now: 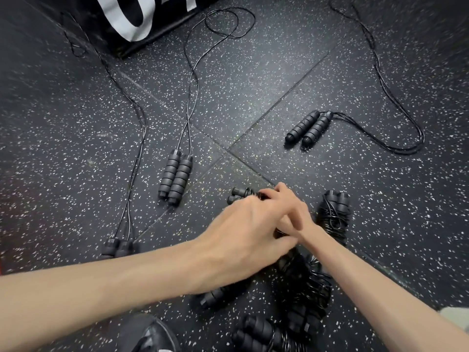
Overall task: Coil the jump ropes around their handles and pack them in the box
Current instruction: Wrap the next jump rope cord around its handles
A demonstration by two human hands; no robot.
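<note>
A person crouches over a speckled black rubber floor (253, 85), both hands meeting at the centre. The left hand (243, 232) and right hand (291, 212) are together, fingers curled round one jump rope (241, 194) whose handle ends poke out at ten o'clock of the hands. This looks like the coiling step, the cord being wound on the handles; next the loose end probably needs tucking so the coil holds.

Finished coiled bundles lie at three o'clock (333, 214) and in a pile at five to six o'clock (302, 301). Three ropes lie uncoiled: one at eleven o'clock (175, 177), one at nine o'clock (119, 247), one at one o'clock (308, 129), their cords trailing far. A black bag with white lettering (137, 19) sits at twelve o'clock. No box is clearly in view. Trailing cords may snag.
</note>
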